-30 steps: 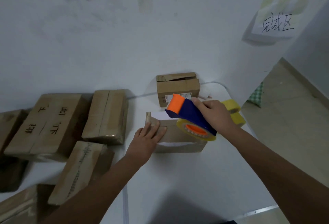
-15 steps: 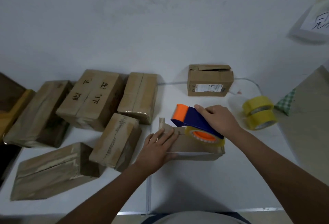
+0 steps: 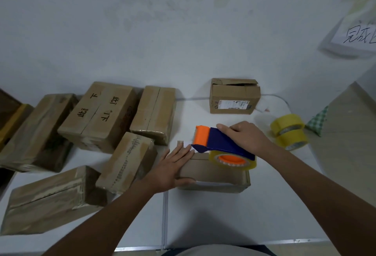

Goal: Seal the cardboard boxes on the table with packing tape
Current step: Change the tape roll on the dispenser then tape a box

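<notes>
The person is in the middle of taping one box. That box (image 3: 213, 176) lies flat on the white counter (image 3: 203, 215), right in front of them.

The left hand (image 3: 173, 169) lies on the left end of the box. Its fingers are straight and flat on the top, and the thumb hooks over the near edge. It holds nothing – it only presses the box down so it cannot slide.

The right hand (image 3: 247, 136) has its grip curled tight round the blue handle of the tape gun (image 3: 219, 148). The orange front of the gun points left, over the left end of the box, close to the left fingers. The clear tape roll sits low on the box top. I cannot tell if any tape is stuck down yet.

I think this is the start of a strip. Next, the tape end has to stick at the left end, and then the gun should be pulled along the seam to the right. The left hand must keep the box steady, with its fingers out of the way of the gun's front end.

Many other boxes (image 3: 97, 117) lie to the left, some shiny with tape. One small box (image 3: 234, 97) with a loose top stands at the back – it likely needs sealing too. Two yellow tape rolls (image 3: 290, 131) sit stacked at the right.
</notes>
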Tool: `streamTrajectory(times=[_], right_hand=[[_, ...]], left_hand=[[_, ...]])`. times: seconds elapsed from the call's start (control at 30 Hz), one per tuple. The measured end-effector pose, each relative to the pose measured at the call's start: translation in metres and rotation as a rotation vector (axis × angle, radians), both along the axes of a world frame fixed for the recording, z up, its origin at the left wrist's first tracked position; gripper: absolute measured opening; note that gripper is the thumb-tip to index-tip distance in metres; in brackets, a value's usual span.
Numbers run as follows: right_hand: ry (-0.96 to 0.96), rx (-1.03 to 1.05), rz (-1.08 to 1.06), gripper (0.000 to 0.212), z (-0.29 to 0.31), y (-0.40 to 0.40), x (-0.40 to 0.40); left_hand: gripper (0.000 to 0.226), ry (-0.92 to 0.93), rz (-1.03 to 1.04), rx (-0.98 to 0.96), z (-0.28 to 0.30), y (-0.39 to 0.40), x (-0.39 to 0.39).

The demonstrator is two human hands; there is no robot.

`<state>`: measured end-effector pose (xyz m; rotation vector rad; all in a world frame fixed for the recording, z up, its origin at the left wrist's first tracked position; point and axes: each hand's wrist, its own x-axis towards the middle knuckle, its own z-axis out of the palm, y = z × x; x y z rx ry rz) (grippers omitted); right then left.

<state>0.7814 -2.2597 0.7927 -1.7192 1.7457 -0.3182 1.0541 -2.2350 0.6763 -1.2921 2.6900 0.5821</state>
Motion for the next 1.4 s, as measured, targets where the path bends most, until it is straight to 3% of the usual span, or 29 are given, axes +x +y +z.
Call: streamTrajectory(times=[0.23,0.4,0.47,0.53,0.63,0.73,0.8,1.23,1.4], right_hand=[[-0.018,0.011,0.077,0.076,-0.008,0.001,0.012],[0.006,-0.042,0.077,0.066,-0.011,0.006,0.017],[0.025,-0.044,0.086,0.062,-0.011,0.007,0.02],[0.044,-0.049,0.085,0.061,-0.013,0.007,0.022],[0.068,-0.049,0.087,0.061,-0.015,0.007,0.022],[0.063,-0.066,0.086,0.065,-0.016,0.008,0.021],[0.068,-0.068,0.09,0.064,-0.015,0.008,0.022],[0.098,-0.08,0.087,0.062,-0.015,0.012,0.025],[0.098,-0.086,0.086,0.069,-0.014,0.014,0.024]], left_hand=[[0.089,0.061,0.004,-0.026,-0.007,0.006,0.004],[0.085,0.113,0.009,-0.004,0.0,0.008,0.002],[0.067,0.192,0.058,0.032,0.006,0.008,0.002],[0.042,0.388,0.23,0.079,0.015,0.011,-0.001],[0.023,0.755,0.722,0.344,0.029,0.017,-0.012],[0.037,1.069,1.108,0.881,0.046,0.017,-0.026],[0.046,1.189,1.2,1.065,0.056,0.015,-0.028],[0.035,1.179,1.154,0.978,0.082,0.017,-0.023],[0.031,1.218,1.157,1.156,0.077,0.022,-0.037]])
